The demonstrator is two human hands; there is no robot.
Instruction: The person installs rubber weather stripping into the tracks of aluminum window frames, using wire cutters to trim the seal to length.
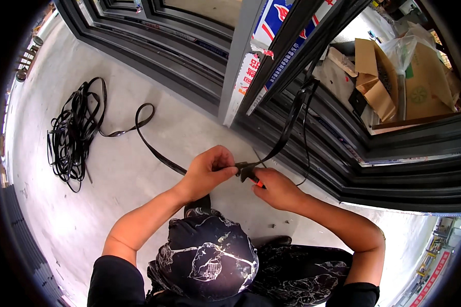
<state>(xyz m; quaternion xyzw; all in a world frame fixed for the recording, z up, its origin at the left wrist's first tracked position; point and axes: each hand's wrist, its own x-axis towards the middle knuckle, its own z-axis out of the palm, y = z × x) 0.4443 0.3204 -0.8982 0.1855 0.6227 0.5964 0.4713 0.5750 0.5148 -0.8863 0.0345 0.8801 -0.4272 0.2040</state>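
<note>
A long, flat black strip (161, 159) runs from the floor on the left to my hands, and another length (283, 138) rises from them to the dark frame. My left hand (210, 171) is closed, thumb and fingertips pinching the strip near its middle. My right hand (280, 189) is closed around a hand tool (259, 182) with a red-orange handle; its dark head meets the strip between my hands. Fingers cover most of the tool, so its exact kind is unclear. A tangled heap of the same strip (71, 135) lies on the floor to the left.
Dark grey metal frames (189, 77) lean stacked in front of me, their corner post (235, 82) jutting close by. Through the right frame show an open cardboard box (376, 77) and clear plastic sheeting (402, 48). Small bits (279, 223) lie on the concrete floor near my foot.
</note>
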